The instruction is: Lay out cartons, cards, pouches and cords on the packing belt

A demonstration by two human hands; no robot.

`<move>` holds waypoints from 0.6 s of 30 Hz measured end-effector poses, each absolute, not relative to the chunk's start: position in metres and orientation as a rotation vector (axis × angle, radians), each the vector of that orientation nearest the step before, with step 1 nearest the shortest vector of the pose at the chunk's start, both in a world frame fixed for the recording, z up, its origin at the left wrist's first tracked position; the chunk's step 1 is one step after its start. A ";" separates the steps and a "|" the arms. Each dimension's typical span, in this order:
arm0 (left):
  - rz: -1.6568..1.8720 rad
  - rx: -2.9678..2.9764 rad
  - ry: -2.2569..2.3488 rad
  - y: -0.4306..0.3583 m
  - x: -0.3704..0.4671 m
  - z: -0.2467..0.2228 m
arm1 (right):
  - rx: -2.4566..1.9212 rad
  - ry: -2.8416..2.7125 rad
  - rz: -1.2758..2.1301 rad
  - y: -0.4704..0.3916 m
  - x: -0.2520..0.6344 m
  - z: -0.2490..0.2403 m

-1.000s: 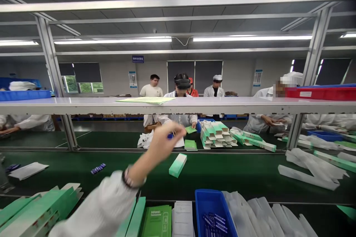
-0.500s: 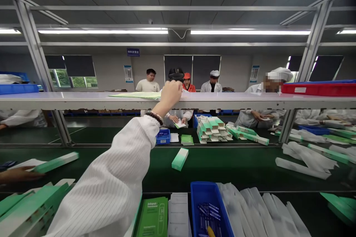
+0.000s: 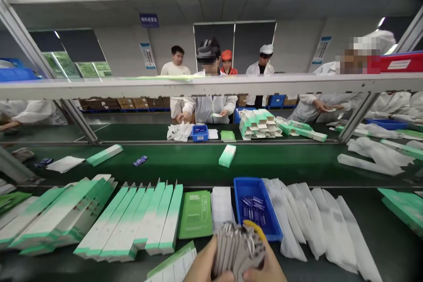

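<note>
At the bottom centre, my left hand (image 3: 205,262) and my right hand (image 3: 269,264) are closed around a bundle of grey flat pieces (image 3: 228,251) with shiny ends; their exact kind is unclear. A yellow object (image 3: 254,229) shows just behind the bundle. Beyond it stands a blue bin (image 3: 276,224) with small blue-purple packets (image 3: 254,211) inside. White folded leaflets (image 3: 222,205) and green booklets (image 3: 195,216) lie left of the bin. A green-edged sheet (image 3: 175,266) with white paper is close to my left hand.
Several green-and-white boxes (image 3: 132,220) lie in rows on the left. White sleeves (image 3: 317,224) are spread right of the bin. One box (image 3: 227,156) rests on the green belt (image 3: 185,163). A shelf (image 3: 185,88) crosses ahead; co-workers (image 3: 213,108) stand beyond it.
The arm that reached up to the shelf has come down. Both hands now show low at the centre, gripping the grey bundle. The view has tilted downward.
</note>
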State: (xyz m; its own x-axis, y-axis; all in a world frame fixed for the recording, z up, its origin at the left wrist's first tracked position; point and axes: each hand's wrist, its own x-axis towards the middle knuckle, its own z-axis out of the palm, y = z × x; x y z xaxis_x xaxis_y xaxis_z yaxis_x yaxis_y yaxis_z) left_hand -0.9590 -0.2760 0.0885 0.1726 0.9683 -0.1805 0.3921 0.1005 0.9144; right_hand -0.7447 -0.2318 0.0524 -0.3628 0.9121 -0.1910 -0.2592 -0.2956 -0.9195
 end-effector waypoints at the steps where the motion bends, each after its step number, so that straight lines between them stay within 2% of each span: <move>1: 0.775 1.384 1.395 -0.280 -0.956 0.082 | -0.975 -1.070 1.779 -0.234 -0.750 0.051; 5: 0.923 1.162 1.334 -0.296 -0.950 0.070 | -1.079 -1.118 1.649 -0.252 -0.763 0.054; 8: 1.043 1.032 1.291 -0.299 -0.948 0.064 | -1.280 -1.155 1.434 -0.265 -0.769 0.060; 11: 1.123 0.993 1.234 -0.297 -0.944 0.058 | -1.302 -1.179 1.244 -0.276 -0.775 0.061; 18: 1.191 0.994 1.155 -0.297 -0.940 0.055 | -1.177 -0.939 1.370 -0.278 -0.764 0.040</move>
State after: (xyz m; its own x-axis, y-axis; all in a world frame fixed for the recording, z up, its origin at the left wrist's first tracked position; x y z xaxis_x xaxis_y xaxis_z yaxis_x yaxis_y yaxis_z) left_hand -0.9397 -0.2973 0.0554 0.0028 0.9916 -0.1291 -0.1597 0.1278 0.9788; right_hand -0.7644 -0.2776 0.0397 0.0361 0.9878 -0.1512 -0.2149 -0.1400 -0.9665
